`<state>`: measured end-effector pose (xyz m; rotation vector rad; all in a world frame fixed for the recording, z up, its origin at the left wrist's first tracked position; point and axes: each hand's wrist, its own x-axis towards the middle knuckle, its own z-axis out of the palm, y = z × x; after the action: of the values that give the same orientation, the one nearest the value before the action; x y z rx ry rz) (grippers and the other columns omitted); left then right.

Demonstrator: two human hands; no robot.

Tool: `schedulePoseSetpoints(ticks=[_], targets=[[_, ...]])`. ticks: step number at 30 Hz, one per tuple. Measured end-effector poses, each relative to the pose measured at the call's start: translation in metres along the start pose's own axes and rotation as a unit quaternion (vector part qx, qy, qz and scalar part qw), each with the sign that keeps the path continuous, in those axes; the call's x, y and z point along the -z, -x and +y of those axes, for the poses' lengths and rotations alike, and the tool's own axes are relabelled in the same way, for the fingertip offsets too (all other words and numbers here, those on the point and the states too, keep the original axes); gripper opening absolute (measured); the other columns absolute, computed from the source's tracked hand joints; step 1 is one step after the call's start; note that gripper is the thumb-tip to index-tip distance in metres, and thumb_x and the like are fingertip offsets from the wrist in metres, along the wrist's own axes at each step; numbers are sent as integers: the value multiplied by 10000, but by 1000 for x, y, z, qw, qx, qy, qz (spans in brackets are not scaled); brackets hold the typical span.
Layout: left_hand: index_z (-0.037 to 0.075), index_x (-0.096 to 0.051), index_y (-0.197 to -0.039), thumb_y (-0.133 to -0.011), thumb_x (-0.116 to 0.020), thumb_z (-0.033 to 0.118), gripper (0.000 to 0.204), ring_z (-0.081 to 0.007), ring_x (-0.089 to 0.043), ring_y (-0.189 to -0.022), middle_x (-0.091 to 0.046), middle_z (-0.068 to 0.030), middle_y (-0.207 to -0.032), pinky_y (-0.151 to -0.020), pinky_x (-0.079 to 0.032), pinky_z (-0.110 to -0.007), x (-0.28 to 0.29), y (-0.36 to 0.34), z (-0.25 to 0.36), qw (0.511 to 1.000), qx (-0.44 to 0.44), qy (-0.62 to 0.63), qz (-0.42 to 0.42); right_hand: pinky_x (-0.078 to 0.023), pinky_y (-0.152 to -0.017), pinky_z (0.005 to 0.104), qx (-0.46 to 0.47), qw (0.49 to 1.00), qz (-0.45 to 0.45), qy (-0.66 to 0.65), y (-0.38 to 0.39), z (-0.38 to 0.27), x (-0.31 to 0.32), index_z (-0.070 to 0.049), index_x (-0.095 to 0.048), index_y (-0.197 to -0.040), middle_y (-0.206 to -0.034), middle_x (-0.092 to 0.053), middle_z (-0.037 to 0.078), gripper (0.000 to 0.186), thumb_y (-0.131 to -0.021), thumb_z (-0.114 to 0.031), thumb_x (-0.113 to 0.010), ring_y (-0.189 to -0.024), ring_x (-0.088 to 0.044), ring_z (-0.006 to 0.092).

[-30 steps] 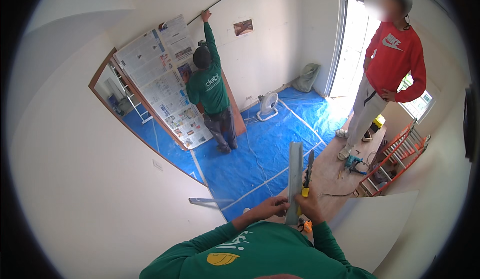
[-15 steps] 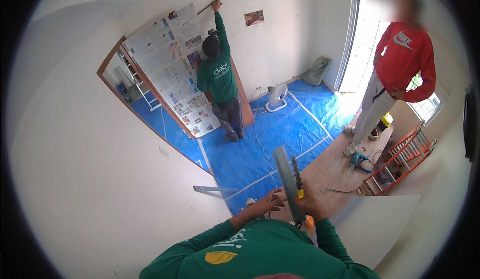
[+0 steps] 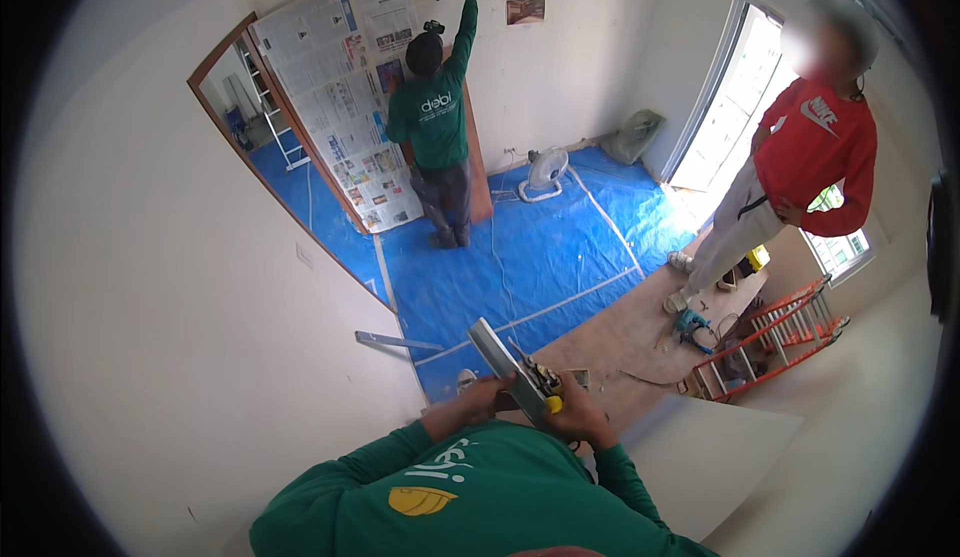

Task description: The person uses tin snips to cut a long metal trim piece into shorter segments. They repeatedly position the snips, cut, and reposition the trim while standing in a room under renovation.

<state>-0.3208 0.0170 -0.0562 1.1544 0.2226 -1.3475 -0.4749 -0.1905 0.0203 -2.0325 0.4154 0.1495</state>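
My left hand [image 3: 482, 397] has its fingers closed on a grey metal channel [image 3: 500, 359], which is tilted with its upper end toward the upper left. My right hand [image 3: 572, 413] grips a pair of snips with dark jaws and yellow handles [image 3: 553, 403], lying alongside the channel. Whether my right fingers also touch the channel is hidden. Both hands are low in the view, in front of my green-sleeved body.
A co-worker in green [image 3: 430, 127] reaches up beside a newspaper-covered panel [image 3: 340, 77]. A person in red [image 3: 810, 147] stands right. A fan [image 3: 545, 172] sits on blue sheeting [image 3: 510, 277]. Orange ladders [image 3: 760, 347], a drill [image 3: 695, 327] and a white board [image 3: 720, 457] are right.
The channel has tipped from upright toward the left, and both my hands have shifted left. My left fingers, loose half a second ago, now close on it. The green co-worker's raised hand sits further right.
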Motion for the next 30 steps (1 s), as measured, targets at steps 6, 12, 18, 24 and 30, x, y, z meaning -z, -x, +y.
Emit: schedulePoseSetpoints(ticks=[6, 12, 18, 24, 30], targets=[[60, -610, -1425, -1154, -637, 389, 428, -342, -727, -1239, -710, -135, -1323, -1140, -557, -530, -4, -2, -19, 1000, -18, 10, 1, -554, -902, 528, -7, 997, 61, -36, 9, 65, 2, -10, -510, -1372, -1154, -676, 267, 632, -845, -178, -815, -1065, -697, 435], [50, -589, -1436, -1151, -637, 405, 458, -344, -709, -1259, -686, -150, -1355, -1141, -568, -532, 11, -3, -44, 999, 35, -11, 3, -567, -887, 466, -67, 991, 103, -60, 42, 121, 2, -16, -541, -1415, -1139, -682, 185, 669, -842, -187, -838, -992, -686, 312], [42, -609, -1432, -1182, -578, 362, 407, -347, -704, -1282, -688, -157, -1366, -1181, -551, -538, 14, -44, -19, 999, 30, -10, -29, -570, -837, 475, -101, 977, 151, -112, 90, 167, -29, 55, -651, -1187, -992, -711, 221, 479, -801, -179, -813, -939, -711, 372], [79, -604, -1387, -1180, -585, 370, 357, -307, -699, -1256, -685, -107, -1343, -1154, -557, -528, 16, -79, 21, 995, 11, -43, -91, -557, -680, 446, -406, 858, 187, -253, 146, 212, -122, 63, -692, -952, -833, -717, 138, 343, -790, -194, -851, -712, -681, 267], [58, -598, -1423, -1189, -559, 373, 395, -331, -688, -1269, -671, -146, -1356, -1173, -544, -540, 53, -84, 46, 996, 22, -34, -74, -567, -676, 450, -495, 824, 160, -223, 163, 200, -172, 49, -696, -966, -862, -727, 153, 328, -850, -229, -827, -722, -690, 272]])
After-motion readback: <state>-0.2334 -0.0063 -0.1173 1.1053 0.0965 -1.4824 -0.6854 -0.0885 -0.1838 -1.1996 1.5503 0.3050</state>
